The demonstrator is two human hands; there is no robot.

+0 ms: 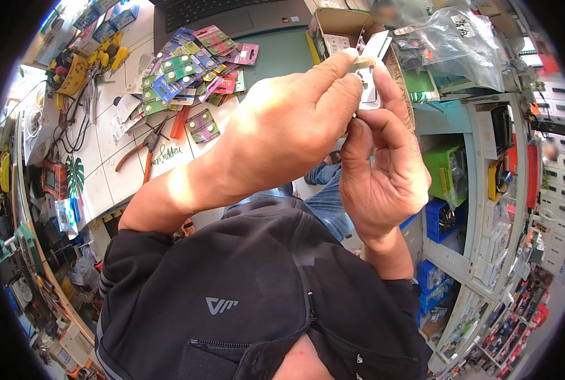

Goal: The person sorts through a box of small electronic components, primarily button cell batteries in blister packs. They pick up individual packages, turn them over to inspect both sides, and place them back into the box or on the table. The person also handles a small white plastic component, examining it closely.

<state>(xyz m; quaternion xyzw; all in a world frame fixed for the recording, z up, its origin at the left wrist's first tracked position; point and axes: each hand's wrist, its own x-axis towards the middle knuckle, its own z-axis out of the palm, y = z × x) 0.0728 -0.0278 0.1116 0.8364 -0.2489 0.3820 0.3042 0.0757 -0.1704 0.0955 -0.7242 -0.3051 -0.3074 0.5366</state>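
Note:
Up in front of me, both hands meet around a small white flat piece (368,95) with dark markings or openings on its face; I cannot tell its exact kind. My left hand (288,130) reaches across from the left, its fingers closed on the piece's left edge. My right hand (387,161) is curled below and to the right, with a finger along the right edge and the thumb near its lower end. A tiny shiny bit (354,116) shows by the thumb, too small to name. Left of my hands lies a heap of button-cell blister cards (187,66) in several colours.
A laptop (232,19) stands at the back. Orange-handled pliers (148,144) and a single blister card (202,126) lie on the white tiled bench (105,183). Behind my hands is an open cardboard box (339,25). Clear plastic bags (459,41) and shelves with blue bins (444,218) are at right.

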